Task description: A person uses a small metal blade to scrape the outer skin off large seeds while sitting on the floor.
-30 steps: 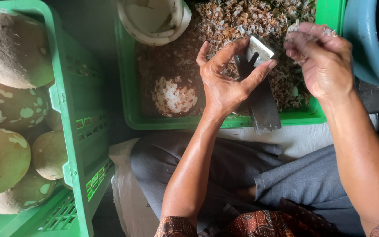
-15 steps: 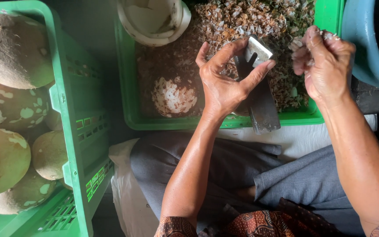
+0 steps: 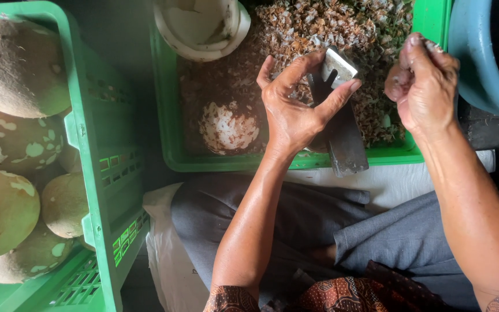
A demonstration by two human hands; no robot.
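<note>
The left hand point(image 3: 293, 112) keeps its grip on a flat metal scraper blade point(image 3: 339, 107), thumb and fingers pinching its top over the green tray point(image 3: 295, 160) of brown shavings point(image 3: 342, 29). The right hand point(image 3: 425, 86) has drawn rightward, fingers curled together; whether it holds anything cannot be told.

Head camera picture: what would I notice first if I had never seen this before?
Probably the left hand in the middle, its fingers wrapped around a dark flat blade tool over a green tray full of brown shavings. The right hand is raised beside it, fingers curled near a blue tub. On the left, big brown coconuts fill a green crate.
</note>
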